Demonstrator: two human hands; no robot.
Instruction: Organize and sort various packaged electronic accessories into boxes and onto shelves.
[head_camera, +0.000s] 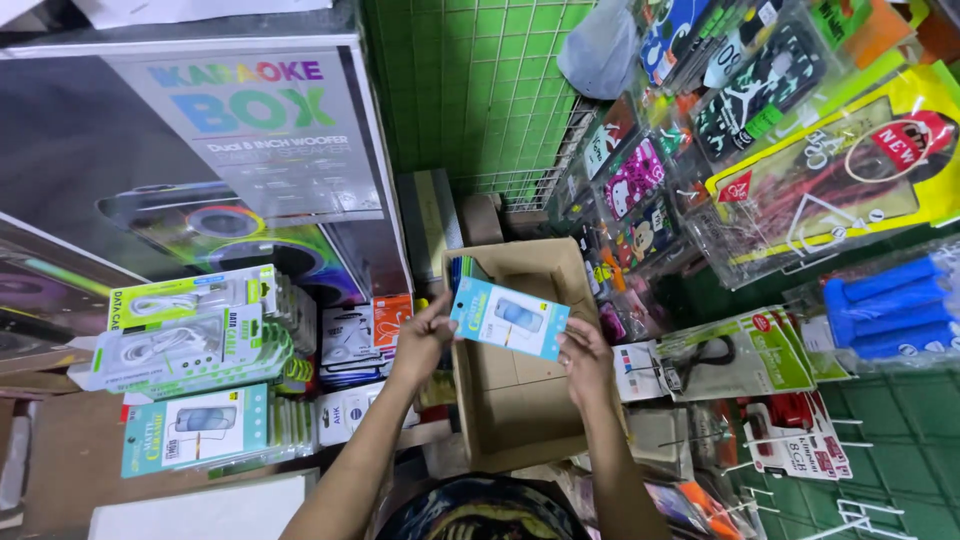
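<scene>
I hold a flat light-blue retail package (510, 318) with a phone picture on it, tilted, above an open brown cardboard box (520, 400). My left hand (425, 335) pinches its left edge and my right hand (585, 355) grips its lower right corner. A few similar blue packages (462, 270) stand on edge in the far left corner of the box. The rest of the box floor looks bare.
Stacks of green-and-white cable packs (190, 335) and a matching blue package (195, 428) lie at left, under a large speaker carton (250, 140). Phone cases and accessory bags (790, 120) hang on a green grid wall at right. Blue items in a clear bag (885, 305) hang far right.
</scene>
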